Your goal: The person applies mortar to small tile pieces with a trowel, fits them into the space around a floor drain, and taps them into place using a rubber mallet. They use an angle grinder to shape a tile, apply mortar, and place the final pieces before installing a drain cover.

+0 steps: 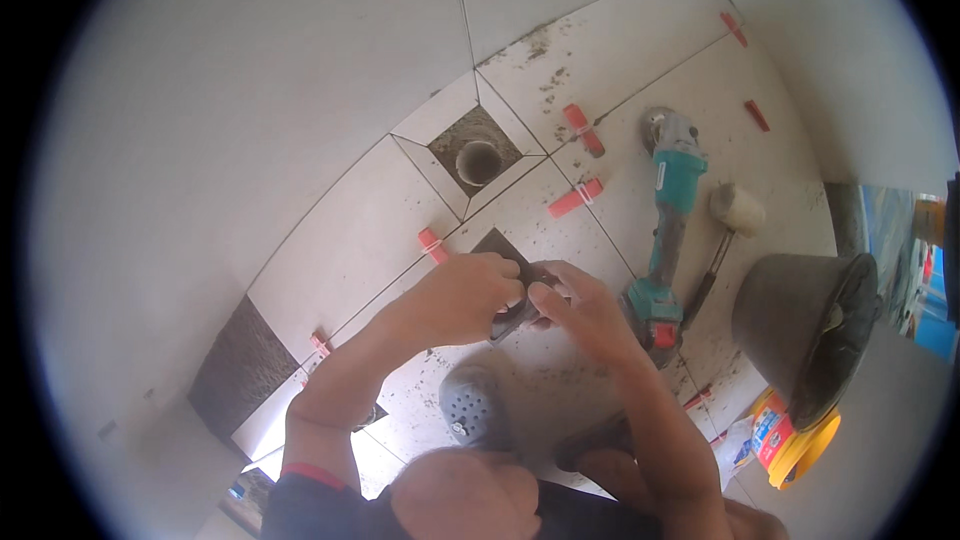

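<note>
A dark square floor drain is held between my two hands, tilted above the tiles. My left hand is closed on its left side, and my right hand grips the right side with the thumb on top. The fingers cover its middle. Farther off, a round pipe opening sits in a square cutout of rough mortar, framed by narrow mitred tile strips. Just left of the drain, a red tile-levelling wedge lies across a joint.
To the right lie a teal cordless angle grinder and a white-headed mallet. Beyond them a dark bucket stands tilted by a yellow bucket. More red wedges dot the joints. My grey perforated shoe is near my hands.
</note>
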`<act>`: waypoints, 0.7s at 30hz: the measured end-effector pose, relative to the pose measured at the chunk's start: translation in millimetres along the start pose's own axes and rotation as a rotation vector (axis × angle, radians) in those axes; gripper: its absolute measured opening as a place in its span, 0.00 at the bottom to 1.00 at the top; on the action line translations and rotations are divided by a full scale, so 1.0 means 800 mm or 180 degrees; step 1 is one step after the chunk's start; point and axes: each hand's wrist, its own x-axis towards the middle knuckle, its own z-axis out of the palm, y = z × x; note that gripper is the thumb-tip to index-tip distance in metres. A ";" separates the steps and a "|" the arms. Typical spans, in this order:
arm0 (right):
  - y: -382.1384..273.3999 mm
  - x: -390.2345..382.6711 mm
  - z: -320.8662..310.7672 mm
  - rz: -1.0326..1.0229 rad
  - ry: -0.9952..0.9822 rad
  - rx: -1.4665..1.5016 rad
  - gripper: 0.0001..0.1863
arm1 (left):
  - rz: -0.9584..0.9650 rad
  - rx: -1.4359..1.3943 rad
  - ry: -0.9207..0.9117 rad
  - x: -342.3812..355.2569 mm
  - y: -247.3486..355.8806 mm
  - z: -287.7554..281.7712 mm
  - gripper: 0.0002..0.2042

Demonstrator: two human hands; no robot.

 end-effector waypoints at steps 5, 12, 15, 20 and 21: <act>0.026 0.004 0.004 -0.0129 0.0488 0.0128 0.17 | -0.0135 -0.0044 0.0584 0.008 0.010 0.007 0.07; 0.020 0.025 0.031 -0.0584 0.0973 0.0714 0.20 | -0.1304 -0.0962 0.2743 0.004 0.013 0.013 0.05; 0.026 0.031 0.032 -0.0700 0.1120 0.0772 0.21 | -0.1678 -0.0956 0.2610 0.007 0.015 0.013 0.05; 0.028 0.036 0.035 -0.0781 0.1175 0.0711 0.21 | -0.1657 -0.0192 0.2450 0.021 0.019 0.030 0.05; 0.028 0.036 0.038 -0.0782 0.1157 0.0693 0.21 | -0.1764 -0.0065 0.2398 0.023 0.021 0.029 0.06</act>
